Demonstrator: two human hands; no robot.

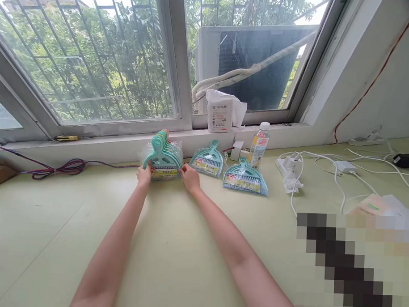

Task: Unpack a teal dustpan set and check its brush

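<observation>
Several dustpan and brush sets [162, 157] in clear plastic wrap stand upright in a row against the wall under the window. The front one is teal, and orange and green handle tops show behind it. My left hand [144, 175] grips the left edge of this stack. On the other side, my right hand [190, 178] pinches the stack's lower right corner. Just right of my right hand, a teal dustpan set [209, 160] leans on the wall. Another wrapped teal dustpan set [245, 178] lies farther right, in front of a bottle.
The bottle [259, 146] with a white cap stands by the wall, near a white box [220, 113] on the sill. White cables and a power strip [289, 167] spread over the right side. A coiled cable [68, 166] and a yellow-handled tool [67, 138] are at left.
</observation>
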